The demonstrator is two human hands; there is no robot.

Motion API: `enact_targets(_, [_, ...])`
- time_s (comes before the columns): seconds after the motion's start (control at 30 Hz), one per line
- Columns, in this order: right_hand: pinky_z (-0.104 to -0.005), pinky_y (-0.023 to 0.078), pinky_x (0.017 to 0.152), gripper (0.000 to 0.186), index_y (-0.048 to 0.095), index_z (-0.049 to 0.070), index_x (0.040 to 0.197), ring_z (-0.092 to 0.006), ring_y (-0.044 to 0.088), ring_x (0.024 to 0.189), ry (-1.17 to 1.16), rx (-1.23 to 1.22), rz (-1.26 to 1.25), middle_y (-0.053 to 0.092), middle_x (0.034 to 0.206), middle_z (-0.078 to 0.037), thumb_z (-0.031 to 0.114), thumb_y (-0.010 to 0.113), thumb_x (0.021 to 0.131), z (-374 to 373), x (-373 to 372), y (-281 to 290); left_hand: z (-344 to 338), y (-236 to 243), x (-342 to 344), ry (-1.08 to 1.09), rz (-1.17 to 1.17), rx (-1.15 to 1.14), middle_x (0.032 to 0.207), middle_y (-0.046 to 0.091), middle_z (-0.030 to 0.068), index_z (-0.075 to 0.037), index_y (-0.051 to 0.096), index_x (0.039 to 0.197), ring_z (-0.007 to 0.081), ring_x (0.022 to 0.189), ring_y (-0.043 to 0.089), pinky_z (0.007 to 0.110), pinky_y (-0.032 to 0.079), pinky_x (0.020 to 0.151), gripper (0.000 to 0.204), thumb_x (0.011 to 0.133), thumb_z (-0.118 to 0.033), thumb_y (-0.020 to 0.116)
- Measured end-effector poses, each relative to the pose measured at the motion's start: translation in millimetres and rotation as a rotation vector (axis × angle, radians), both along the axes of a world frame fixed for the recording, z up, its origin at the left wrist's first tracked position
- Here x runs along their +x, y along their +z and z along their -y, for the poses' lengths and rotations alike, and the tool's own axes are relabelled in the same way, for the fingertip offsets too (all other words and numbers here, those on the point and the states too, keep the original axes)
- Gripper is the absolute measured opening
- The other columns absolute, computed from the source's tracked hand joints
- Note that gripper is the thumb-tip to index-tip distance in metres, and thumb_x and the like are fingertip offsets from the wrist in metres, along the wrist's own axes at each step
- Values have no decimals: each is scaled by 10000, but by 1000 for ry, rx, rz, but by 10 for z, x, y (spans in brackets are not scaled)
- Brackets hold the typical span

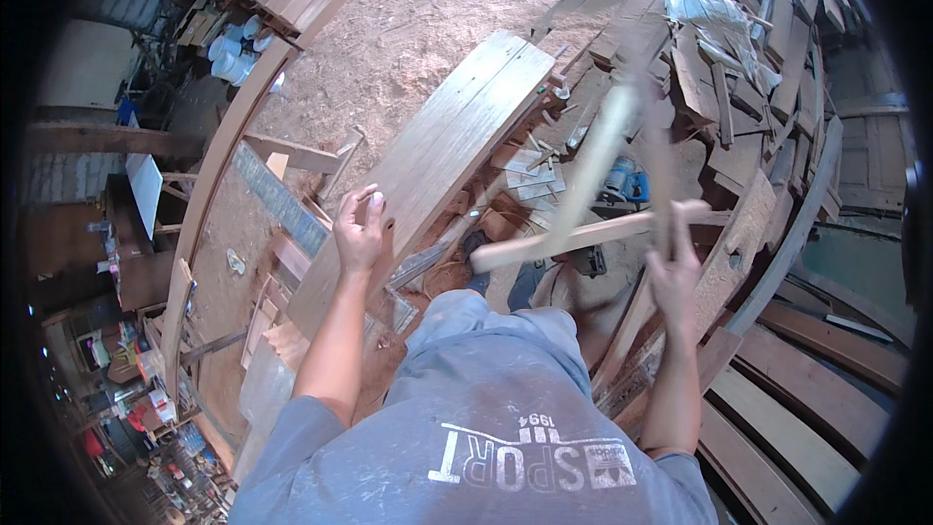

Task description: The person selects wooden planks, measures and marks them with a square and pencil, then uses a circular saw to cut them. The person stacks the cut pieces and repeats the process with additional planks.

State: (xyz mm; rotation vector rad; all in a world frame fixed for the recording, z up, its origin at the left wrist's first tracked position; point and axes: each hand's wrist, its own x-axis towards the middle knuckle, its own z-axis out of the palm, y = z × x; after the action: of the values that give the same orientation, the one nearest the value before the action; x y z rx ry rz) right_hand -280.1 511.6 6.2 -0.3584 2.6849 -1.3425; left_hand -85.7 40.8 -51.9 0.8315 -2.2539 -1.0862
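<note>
Gripping blurred wooden slats [593,232] to the right of the wide plank [457,136], the right hand [673,267] seems clasped near one end, presumably leaving their lengths free; the left hand [361,228], well apart, curls loosely over the plank, apparently empty.

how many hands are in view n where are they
2: the left hand over the wide plank, the right hand by a pale wooden strip.
</note>
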Motion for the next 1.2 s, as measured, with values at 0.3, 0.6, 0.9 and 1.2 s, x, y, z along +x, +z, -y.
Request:
enact_targets(0.3, [-556, 576, 964, 600, 458, 109, 1418, -505, 709, 1125, 509, 45, 225, 712, 1227, -272, 110, 733, 885, 1874, 314, -405, 274, -275, 212, -152, 59, -249, 1523, 597, 208, -34, 640, 1455, 413, 1504, 491, 527, 376, 1260, 439, 1091, -279, 660])
enact_targets(0.6, [-536, 545, 978, 578, 424, 34, 1321, -507, 678, 1163, 682, -56, 215, 674, 1190, -296, 143, 809, 905, 2405, 481, -701, 146, -216, 216, -98, 94, -265, 1577, 554, 248, -10, 596, 1491, 500, 1559, 401, 588, 317, 1292, 659, 967, -357, 796])
enact_targets(0.9, [-455, 543, 886, 539, 462, 42, 1289, -337, 697, 1015, 599, -84, 491, 683, 1062, -200, 146, 839, 919, 2429, 344, -580, 151, -282, 152, -24, 288, -313, 1555, 609, 250, -52, 634, 1495, 452, 1531, 484, 600, 230, 1339, 507, 1031, -242, 710])
enact_targets(1.2, [-352, 543, 1055, 516, 603, 23, 1401, -190, 714, 1176, 410, -220, 591, 755, 1195, -121, 130, 847, 959, 2362, 455, -574, 141, -287, 97, 8, 238, -218, 1569, 617, 208, -68, 691, 1427, 406, 1503, 521, 566, 283, 1316, 432, 1039, -254, 730])
